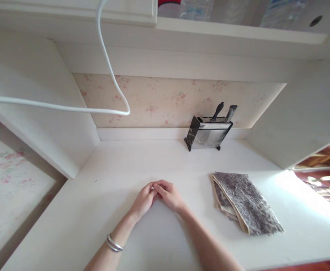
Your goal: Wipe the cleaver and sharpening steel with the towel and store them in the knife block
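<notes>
My left hand point(145, 199) and my right hand point(167, 194) rest together on the white counter point(120, 162), fingertips meeting. The fingers of both are curled, and no object shows in them. A silver bangle point(114, 244) circles my left wrist. To the right of my right hand lies a folded grey shaggy cloth point(245, 201) with a beige edge, apart from the hand.
Against the flowered back wall stands a knife block point(210, 133) with black sides and two dark handles sticking up. A white cable point(108, 62) hangs in front at upper left. Side panels and an overhead shelf point(238, 32) with plastic packages frame the counter.
</notes>
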`<state>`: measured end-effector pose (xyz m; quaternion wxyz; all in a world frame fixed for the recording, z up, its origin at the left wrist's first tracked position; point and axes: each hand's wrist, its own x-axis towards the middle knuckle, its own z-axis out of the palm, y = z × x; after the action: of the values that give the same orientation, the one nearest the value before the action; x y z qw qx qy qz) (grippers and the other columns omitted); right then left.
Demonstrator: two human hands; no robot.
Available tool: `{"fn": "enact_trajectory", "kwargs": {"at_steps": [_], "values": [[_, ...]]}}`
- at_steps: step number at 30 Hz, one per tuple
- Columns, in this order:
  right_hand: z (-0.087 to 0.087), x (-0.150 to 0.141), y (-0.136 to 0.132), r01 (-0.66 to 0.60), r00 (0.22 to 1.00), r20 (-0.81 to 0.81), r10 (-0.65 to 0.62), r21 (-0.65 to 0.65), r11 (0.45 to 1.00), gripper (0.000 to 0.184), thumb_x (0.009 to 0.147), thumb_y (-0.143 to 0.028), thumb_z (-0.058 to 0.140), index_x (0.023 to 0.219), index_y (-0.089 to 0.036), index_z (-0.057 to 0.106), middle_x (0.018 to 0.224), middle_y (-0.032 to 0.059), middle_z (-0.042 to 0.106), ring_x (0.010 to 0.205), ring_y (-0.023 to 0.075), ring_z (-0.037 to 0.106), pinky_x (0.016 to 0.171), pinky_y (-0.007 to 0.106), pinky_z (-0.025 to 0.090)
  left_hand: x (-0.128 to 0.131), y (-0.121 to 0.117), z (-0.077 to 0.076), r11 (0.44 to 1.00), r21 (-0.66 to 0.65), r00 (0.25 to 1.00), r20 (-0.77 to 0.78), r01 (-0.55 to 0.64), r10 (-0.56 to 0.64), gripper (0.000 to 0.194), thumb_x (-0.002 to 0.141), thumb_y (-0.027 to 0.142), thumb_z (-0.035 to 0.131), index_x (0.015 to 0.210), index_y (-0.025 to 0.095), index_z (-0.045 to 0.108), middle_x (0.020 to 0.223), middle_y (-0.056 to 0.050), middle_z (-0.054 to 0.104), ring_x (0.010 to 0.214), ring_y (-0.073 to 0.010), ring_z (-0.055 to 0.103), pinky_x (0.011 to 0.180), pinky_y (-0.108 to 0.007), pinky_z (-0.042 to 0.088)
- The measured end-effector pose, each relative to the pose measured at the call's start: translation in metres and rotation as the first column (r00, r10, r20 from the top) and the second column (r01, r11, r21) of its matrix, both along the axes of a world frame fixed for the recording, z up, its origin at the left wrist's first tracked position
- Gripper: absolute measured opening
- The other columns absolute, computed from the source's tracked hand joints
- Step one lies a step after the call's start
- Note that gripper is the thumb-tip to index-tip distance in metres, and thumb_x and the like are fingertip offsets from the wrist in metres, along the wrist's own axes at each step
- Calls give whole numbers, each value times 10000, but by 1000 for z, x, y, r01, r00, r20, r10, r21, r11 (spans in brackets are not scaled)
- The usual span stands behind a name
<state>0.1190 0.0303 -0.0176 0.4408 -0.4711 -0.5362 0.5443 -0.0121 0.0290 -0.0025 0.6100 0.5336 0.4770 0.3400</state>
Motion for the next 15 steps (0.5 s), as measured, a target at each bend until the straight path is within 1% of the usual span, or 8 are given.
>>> {"fn": "enact_trajectory", "kwargs": {"at_steps": [2, 5, 9, 12, 15], "values": [[2, 5, -3, -32, 999, -24, 32, 10, 999, 349, 853, -496, 547, 857, -166, 661, 551, -42, 508, 514, 88, 429, 501, 218, 314, 0, -1, 2, 1000, 16, 1000, 3, 14, -14, 312, 825, 399, 520, 993, 150, 606, 560, 60, 418, 459, -73, 296, 427, -211, 198], [2, 8, -6, -53, 996, -74, 53, 7, 999, 353, 847, -501, 549, 846, -166, 658, 524, -48, 497, 479, 80, 395, 479, 218, 286, 1, -4, 8, 999, 15, 999, 4, 38, -38, 338, 832, 457, 512, 951, 156, 608, 523, 69, 394, 435, -72, 278, 420, -216, 185], [1, 7, -6, -58, 981, -185, 53, -18, 998, 250, 811, -396, 574, 861, -169, 668, 488, -50, 506, 444, 83, 384, 458, 220, 266, 1, -5, 14, 997, -22, 996, 50, 72, -71, 318, 820, 452, 532, 930, 161, 596, 547, 57, 457, 427, -63, 280, 419, -215, 174], [2, 7, -5, -68, 971, -234, 53, -56, 996, 197, 764, -304, 558, 836, -165, 678, 473, -40, 522, 441, 92, 407, 459, 224, 283, 0, -5, 14, 996, -28, 994, 73, 83, -81, 312, 801, 456, 562, 891, 159, 597, 565, 45, 488, 430, -56, 290, 419, -213, 166], [5, 7, -4, -66, 969, -243, 45, -75, 995, 183, 721, -249, 541, 796, -158, 681, 476, -27, 545, 441, 98, 432, 459, 228, 303, -1, -3, 8, 996, -23, 993, 82, 82, -79, 341, 790, 479, 578, 893, 156, 601, 560, 45, 489, 413, -50, 276, 403, -215, 142]]}}
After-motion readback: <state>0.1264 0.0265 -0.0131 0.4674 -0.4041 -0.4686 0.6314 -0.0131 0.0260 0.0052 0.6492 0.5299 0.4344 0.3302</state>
